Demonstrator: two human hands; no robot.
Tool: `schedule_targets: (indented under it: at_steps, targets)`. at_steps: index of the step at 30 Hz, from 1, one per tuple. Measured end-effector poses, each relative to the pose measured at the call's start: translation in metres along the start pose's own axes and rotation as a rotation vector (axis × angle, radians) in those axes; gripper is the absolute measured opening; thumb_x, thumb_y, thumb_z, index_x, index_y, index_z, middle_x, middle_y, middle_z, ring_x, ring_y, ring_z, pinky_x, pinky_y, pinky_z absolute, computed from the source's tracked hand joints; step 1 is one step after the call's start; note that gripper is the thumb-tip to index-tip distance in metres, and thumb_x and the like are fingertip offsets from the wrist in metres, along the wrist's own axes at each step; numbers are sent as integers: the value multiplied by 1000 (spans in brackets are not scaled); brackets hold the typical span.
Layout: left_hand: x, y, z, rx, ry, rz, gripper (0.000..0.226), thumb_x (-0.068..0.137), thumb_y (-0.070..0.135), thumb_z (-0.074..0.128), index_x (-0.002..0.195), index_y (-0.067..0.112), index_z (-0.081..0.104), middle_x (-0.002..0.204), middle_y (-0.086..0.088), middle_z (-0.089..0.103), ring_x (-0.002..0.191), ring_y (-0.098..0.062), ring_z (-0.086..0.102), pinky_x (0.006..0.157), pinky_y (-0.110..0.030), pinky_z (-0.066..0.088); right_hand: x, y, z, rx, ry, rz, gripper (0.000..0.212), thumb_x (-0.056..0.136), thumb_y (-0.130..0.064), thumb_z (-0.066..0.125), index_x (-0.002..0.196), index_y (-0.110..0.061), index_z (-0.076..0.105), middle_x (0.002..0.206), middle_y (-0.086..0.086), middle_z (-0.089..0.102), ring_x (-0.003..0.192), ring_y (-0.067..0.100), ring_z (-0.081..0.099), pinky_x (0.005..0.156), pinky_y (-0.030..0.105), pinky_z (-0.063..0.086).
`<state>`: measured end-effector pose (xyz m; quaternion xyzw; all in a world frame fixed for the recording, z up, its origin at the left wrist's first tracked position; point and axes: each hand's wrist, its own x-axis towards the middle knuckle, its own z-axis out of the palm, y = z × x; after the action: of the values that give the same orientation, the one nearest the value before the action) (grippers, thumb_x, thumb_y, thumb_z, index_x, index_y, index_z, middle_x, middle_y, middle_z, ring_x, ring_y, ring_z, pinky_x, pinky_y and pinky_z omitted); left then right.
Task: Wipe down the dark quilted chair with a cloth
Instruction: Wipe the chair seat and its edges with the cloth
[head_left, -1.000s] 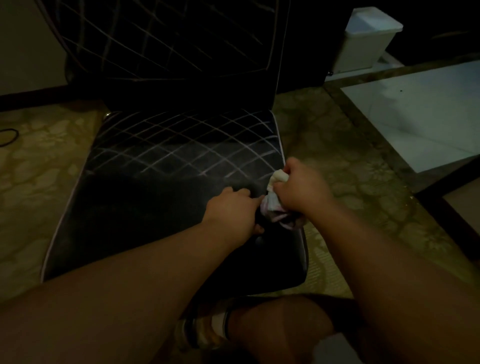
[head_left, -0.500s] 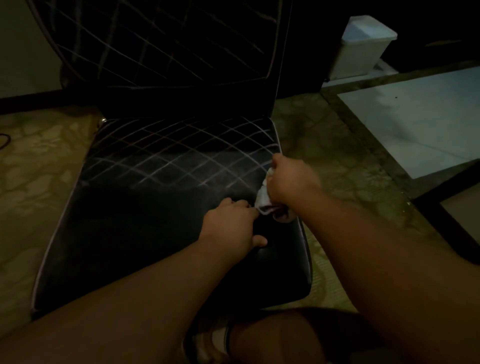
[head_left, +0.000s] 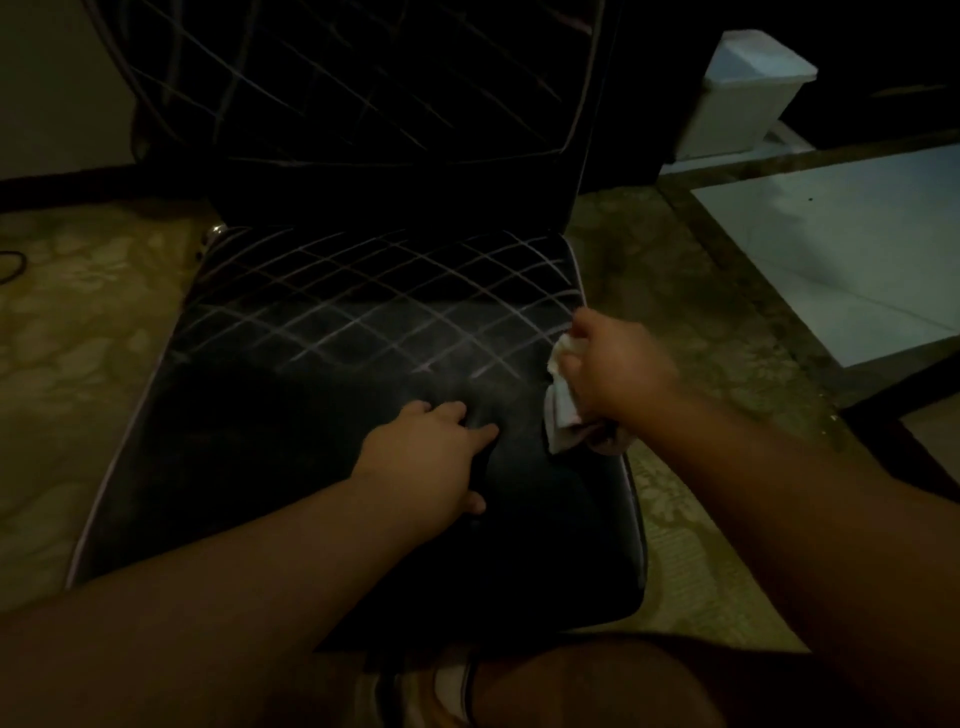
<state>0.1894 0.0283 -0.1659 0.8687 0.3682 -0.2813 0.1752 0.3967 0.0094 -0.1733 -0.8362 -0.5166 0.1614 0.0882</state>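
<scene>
Right hand (head_left: 618, 369), gripping cloth (head_left: 563, 415), moved apart from left hand (head_left: 426, 457), flat on seat (head_left: 322, 415).

A single head-worn view looks forward and steeply down from above the front edge of the dark quilted chair (head_left: 322, 415), close enough that both forearms reach into the picture from its lower edge. The seat of the chair fills the middle, its backrest rises to the top edge, and a knee shows just below its front edge. Patterned floor (head_left: 675, 291) lies either side of the chair
</scene>
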Motion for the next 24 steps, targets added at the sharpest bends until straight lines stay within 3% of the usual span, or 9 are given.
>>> schedule_targets:
  at_steps: [3,5,10,14,17,21,24]
  targets:
    - [5,1,5,52,44,21,81,91,54,68,159,43,25,160,-2,29,143,-35,28,105,-47,47,-19,13,-9,106,-24,-34,13,95,-32,61,106,-33,54,87,-7,57,75,10,56,57,26,41]
    - [7,-1,5,56,45,34,81,91,56,67,159,43,25,158,-1,31,140,-34,30,103,-46,48,-17,24,-19,209,76,19,13,94,-34,64,99,-33,52,83,-9,55,70,6,54,51,23,36]
    - [6,-3,3,61,26,43,81,94,56,63,160,42,20,160,-1,29,143,-34,26,104,-45,48,5,26,-22,158,93,33,15,91,-36,67,95,-29,55,82,-7,55,69,5,50,51,23,33]
    - [6,-3,3,66,18,45,81,94,57,63,160,42,19,160,-1,27,142,-35,26,101,-46,48,14,2,-8,139,62,19,15,93,-36,65,102,-30,54,85,-8,54,71,7,52,54,25,40]
    - [7,-4,5,75,33,44,81,94,58,63,160,43,19,159,-1,27,140,-34,27,100,-47,49,0,-11,2,21,8,-3,20,93,-37,62,111,-30,56,96,-1,61,80,15,58,67,33,51]
    - [8,-5,8,57,36,43,80,95,55,62,161,42,18,162,-2,25,144,-35,23,100,-49,49,-26,-8,10,-44,-116,-91,17,93,-40,61,106,-32,54,84,-7,57,72,11,57,55,27,41]
    - [8,-5,10,69,38,40,80,95,56,62,160,43,18,162,-2,24,144,-35,22,99,-49,49,-4,-6,6,-59,-32,-33,28,96,-40,58,121,-30,52,89,-5,54,77,14,55,59,28,41]
